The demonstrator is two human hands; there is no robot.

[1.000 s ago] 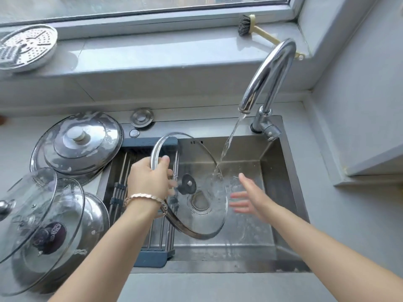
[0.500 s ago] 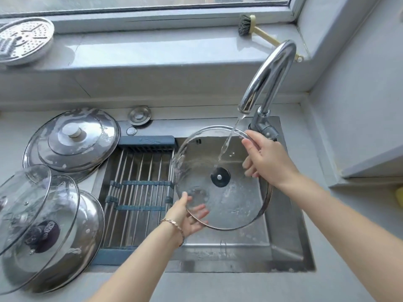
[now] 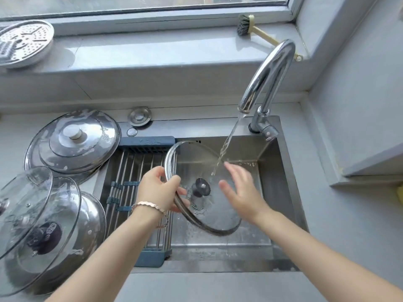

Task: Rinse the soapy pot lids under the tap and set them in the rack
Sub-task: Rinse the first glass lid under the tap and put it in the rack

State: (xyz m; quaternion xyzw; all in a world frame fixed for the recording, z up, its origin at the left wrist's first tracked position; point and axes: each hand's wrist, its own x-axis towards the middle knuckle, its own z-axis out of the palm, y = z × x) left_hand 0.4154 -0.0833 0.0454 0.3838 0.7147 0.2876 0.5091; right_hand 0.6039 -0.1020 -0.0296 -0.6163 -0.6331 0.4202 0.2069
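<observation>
A glass lid (image 3: pixel 218 216) with a steel rim and a black knob (image 3: pixel 201 186) stands tilted over the sink, under the running stream from the tap (image 3: pixel 267 77). My left hand (image 3: pixel 159 190) grips its left rim. My right hand (image 3: pixel 242 190) is spread open behind the glass, beside the water, holding nothing. The blue-framed roll-up rack (image 3: pixel 135 171) lies across the left part of the sink, bare of lids.
On the counter at left lie a steel lid (image 3: pixel 74 140) and a stack of glass and steel lids (image 3: pixel 43 227). A small sink plug (image 3: pixel 139 116) sits behind the rack. A perforated steamer plate (image 3: pixel 24 43) and a brush (image 3: pixel 246 26) rest on the windowsill. The sink basin (image 3: pixel 281 192) is wet.
The lid has been turned from nearly flat back to edge-on. My left hand moved from its lower edge up to the left rim. My right hand let go of the right rim and opened.
</observation>
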